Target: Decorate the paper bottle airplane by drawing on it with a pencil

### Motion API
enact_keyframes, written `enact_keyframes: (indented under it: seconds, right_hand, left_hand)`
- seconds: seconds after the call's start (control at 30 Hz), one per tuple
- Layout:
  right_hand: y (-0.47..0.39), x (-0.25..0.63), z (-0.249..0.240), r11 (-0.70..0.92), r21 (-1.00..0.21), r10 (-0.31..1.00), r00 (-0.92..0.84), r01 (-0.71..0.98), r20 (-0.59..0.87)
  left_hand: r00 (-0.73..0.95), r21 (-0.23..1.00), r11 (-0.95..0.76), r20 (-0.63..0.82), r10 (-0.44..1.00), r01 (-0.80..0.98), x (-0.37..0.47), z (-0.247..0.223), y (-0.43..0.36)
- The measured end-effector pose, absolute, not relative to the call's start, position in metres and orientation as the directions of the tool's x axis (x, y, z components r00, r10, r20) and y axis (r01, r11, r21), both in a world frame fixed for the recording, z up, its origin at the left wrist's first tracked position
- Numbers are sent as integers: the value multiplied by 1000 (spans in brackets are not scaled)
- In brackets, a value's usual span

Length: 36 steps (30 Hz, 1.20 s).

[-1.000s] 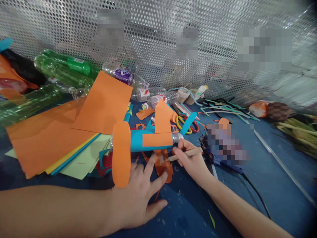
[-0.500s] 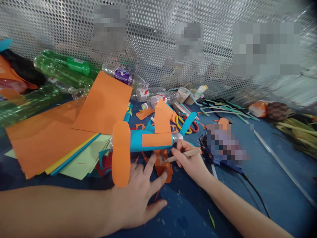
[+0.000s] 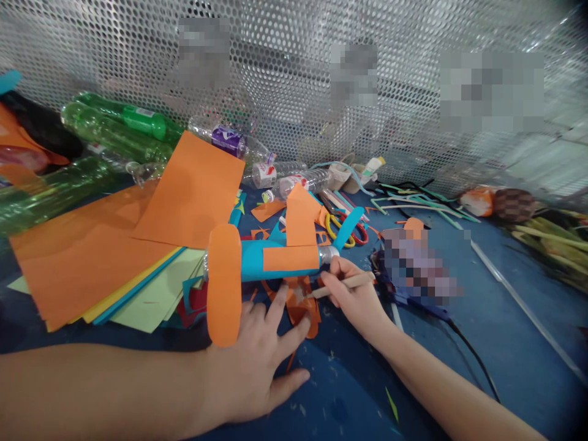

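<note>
My left hand (image 3: 260, 352) lies flat with fingers spread, two fingertips resting on a cut orange paper piece (image 3: 310, 323). In my right hand (image 3: 351, 297) is a beige pen (image 3: 342, 285), its tip at the orange paper beside my left fingers. Just behind both hands lies a plastic bottle wrapped in blue paper (image 3: 252, 260). A rounded orange strip (image 3: 224, 288) covers the bottle's left end, and its lower part overlaps my left hand. An orange rectangle (image 3: 290, 258) lies along the bottle's side. A blue paper strip (image 3: 350, 226) sticks up by its neck.
Orange sheets (image 3: 92, 239) overlap yellow, blue and pale green paper at left. Green bottles (image 3: 114, 131) and clear bottles (image 3: 305, 182) line the perforated metal panel (image 3: 285, 73). Scissors (image 3: 346, 231) lie behind the wrapped bottle. A dark cable (image 3: 475, 355) runs along the right.
My right hand and the pen have shifted very slightly to the right. My left hand and the wrapped bottle look the same.
</note>
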State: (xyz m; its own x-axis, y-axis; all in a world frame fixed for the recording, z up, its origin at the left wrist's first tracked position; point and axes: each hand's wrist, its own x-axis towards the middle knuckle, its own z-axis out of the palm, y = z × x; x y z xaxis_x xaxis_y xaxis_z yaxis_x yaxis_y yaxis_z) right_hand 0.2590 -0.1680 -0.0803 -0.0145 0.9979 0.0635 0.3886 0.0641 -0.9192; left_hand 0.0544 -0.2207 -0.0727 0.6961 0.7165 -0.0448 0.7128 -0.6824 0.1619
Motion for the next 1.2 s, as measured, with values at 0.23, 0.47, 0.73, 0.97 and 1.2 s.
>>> enact_keyframes:
  seconds: [0.23, 0.47, 0.73, 0.97, 1.2]
  right_hand:
    - [-168, 260, -80, 75, -918, 997, -19, 389, 74]
    - [-168, 260, -82, 74, -922, 997, -19, 380, 72]
    - [-169, 261, -81, 55, -921, 999, -20, 386, 51]
    - [-169, 260, -81, 55, -927, 999, -23, 370, 50]
    - [-169, 258, -79, 39, -929, 999, -17, 368, 35]
  left_hand:
    - [696, 162, -681, -55, 716, 714, 55, -71, -221]
    - [699, 163, -685, -45, 714, 710, 54, -73, -221]
    - [696, 173, -680, -43, 717, 712, 55, -74, -220]
    - [697, 173, -682, -43, 716, 711, 55, -73, -221]
    - [697, 163, -684, -41, 716, 711, 54, -74, -221]
